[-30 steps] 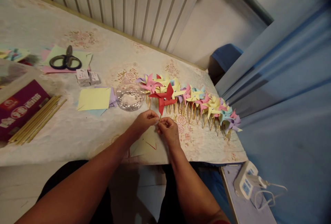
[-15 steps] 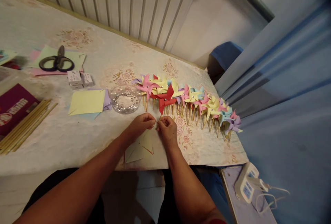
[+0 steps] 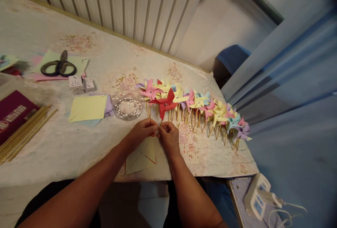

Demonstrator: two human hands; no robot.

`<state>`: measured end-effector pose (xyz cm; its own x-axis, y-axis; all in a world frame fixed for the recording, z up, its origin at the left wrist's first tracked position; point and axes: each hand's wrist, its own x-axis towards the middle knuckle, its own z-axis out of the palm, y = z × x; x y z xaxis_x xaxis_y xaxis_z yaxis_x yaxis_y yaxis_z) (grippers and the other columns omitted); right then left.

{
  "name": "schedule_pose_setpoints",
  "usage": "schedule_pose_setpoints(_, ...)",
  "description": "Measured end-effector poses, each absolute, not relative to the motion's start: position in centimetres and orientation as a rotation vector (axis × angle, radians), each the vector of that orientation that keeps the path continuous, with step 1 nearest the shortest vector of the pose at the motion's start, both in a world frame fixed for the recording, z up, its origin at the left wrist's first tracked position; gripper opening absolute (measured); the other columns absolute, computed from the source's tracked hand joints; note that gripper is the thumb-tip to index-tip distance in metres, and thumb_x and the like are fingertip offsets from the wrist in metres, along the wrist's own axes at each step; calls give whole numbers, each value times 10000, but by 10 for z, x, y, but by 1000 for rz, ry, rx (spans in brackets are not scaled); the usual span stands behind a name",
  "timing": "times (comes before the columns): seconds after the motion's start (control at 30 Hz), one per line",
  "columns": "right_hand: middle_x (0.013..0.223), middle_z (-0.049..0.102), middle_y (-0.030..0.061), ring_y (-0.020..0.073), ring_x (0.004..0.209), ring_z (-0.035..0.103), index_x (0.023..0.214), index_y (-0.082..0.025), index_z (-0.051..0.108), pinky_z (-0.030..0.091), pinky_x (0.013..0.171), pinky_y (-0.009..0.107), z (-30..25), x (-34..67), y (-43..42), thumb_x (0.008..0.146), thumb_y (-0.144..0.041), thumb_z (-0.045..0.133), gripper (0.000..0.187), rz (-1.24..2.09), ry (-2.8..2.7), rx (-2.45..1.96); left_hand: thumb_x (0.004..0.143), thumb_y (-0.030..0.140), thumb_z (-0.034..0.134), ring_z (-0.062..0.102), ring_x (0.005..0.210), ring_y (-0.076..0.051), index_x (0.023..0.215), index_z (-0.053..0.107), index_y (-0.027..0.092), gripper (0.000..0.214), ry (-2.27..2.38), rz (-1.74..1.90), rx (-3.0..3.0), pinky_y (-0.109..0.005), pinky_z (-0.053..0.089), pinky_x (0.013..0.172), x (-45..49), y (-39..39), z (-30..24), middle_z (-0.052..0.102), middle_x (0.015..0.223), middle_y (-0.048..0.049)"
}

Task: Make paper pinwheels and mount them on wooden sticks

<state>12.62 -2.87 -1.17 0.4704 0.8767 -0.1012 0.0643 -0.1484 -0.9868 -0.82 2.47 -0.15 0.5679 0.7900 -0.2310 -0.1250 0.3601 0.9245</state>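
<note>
A red paper pinwheel (image 3: 165,104) stands upright on a thin stick, which my right hand (image 3: 170,137) pinches just below the blades. My left hand (image 3: 144,129) is pinched closed beside it, fingertips close to those of the right. Something small and pale shows at the left fingertips, too small to name. Beneath the hands, a pale paper sheet (image 3: 139,159) with red-edged lines lies on the table. A clear round dish (image 3: 128,110) of small shiny fasteners is just beyond my left hand. Behind the red pinwheel, a row of finished pastel pinwheels (image 3: 207,106) stretches to the right.
Yellow paper squares (image 3: 86,108), small white boxes (image 3: 76,83) and black-handled scissors (image 3: 59,68) lie to the left. Farther left are wooden sticks (image 3: 31,129) and a purple packet (image 3: 15,115). A power strip (image 3: 259,196) sits beyond the right edge.
My left hand has come closer to the right one at the stick. The red pinwheel's blades have turned and shifted slightly left. The whole view has tilted a little.
</note>
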Motion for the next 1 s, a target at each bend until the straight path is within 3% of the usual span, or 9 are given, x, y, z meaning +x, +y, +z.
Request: schedule_pose_setpoints(1.0,576,597,-58,124,489,540,740,-223,585,420,494,244,-16,124,-26,668,-315,641,129,870,-892,-1617,622,400,720,498,614,-112,695,549,176,291,806,685,1070,-275,397,646,-11,24,11,546,654,31)
